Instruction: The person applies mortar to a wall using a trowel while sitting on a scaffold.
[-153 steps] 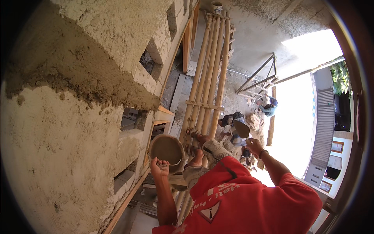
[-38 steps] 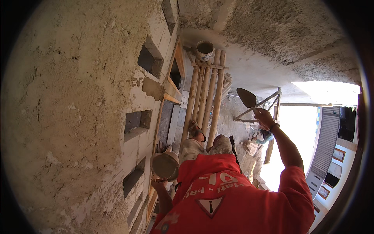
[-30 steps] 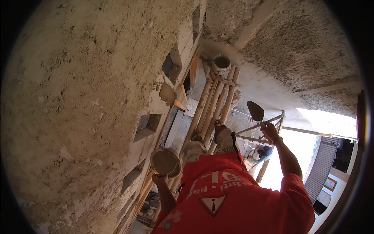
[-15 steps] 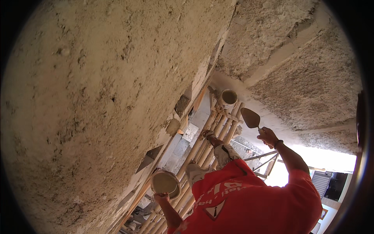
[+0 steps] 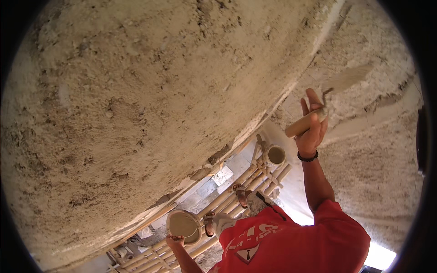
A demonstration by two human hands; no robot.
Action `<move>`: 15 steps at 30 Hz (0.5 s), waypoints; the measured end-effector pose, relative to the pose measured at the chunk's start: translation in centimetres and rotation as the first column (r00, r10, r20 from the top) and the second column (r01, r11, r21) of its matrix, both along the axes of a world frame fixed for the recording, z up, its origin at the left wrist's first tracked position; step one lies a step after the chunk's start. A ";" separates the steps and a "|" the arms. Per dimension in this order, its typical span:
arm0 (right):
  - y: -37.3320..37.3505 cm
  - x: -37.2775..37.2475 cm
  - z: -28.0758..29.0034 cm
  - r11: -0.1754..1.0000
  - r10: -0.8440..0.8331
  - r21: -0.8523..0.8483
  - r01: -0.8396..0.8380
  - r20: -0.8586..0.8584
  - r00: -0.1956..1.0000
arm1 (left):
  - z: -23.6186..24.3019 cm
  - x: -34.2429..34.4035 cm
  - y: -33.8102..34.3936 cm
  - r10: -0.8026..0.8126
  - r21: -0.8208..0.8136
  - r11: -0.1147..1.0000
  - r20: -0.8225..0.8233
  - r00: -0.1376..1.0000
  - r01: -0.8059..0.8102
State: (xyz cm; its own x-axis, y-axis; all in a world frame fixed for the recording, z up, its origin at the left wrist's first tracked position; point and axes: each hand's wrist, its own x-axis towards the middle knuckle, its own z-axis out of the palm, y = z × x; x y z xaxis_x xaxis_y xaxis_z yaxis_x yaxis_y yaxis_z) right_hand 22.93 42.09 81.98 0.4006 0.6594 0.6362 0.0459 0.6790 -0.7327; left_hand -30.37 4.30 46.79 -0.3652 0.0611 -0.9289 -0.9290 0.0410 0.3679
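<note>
My right hand [image 5: 311, 134] is raised and closed around the wooden handle of a trowel [image 5: 298, 126]. Its pale, blurred blade points away to the upper right, close to the rough wall [image 5: 380, 145]; whether it touches the wall I cannot tell. Lower down, my left hand [image 5: 175, 240] grips the rim of a round bucket [image 5: 184, 227] containing grey-brown mortar. The bucket hangs beside the bamboo poles. A large plastered surface [image 5: 136, 113] with pits and cracks fills the left and upper view.
My sandalled feet [image 5: 239, 188] stand on a scaffold of bamboo poles [image 5: 246, 175]. At its far end sits a second bucket [image 5: 276, 155], with grey material inside. Tiled floor [image 5: 222, 175] and rubble [image 5: 125, 250] show below. Bright light comes in at the lower right.
My right hand has swung up and leftward with the trowel, its blade now near the wall. The view has tilted, and the bucket in my left hand appears slightly lower and further left.
</note>
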 end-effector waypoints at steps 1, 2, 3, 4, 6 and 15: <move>1.4 -0.4 1.1 0.996 0.020 0.090 -0.017 -0.040 0.999 | 0.3 0.7 0.3 0.050 -0.002 0.999 0.007 0.999 -0.050; 2.6 -1.0 2.0 0.992 -0.002 0.123 0.007 -0.041 0.999 | 0.6 1.2 0.4 0.060 0.016 0.998 0.005 0.998 -0.060; 3.6 -1.8 2.9 0.987 -0.023 0.156 0.030 -0.045 0.999 | 0.7 1.6 0.4 0.071 0.034 0.997 0.004 0.997 -0.072; 4.4 -2.7 3.9 0.982 -0.044 0.182 0.051 -0.044 0.998 | 0.9 2.1 0.0 0.084 0.045 0.995 0.008 0.996 -0.084; 5.4 -4.0 5.2 0.978 -0.082 0.190 0.090 -0.048 0.995 | 0.5 3.3 -0.7 0.144 0.083 0.986 0.053 0.988 -0.148; 6.6 -9.0 6.9 0.957 -0.280 0.109 0.268 0.123 0.952 | 0.0 7.6 -3.2 0.281 0.176 0.938 0.112 0.953 -0.298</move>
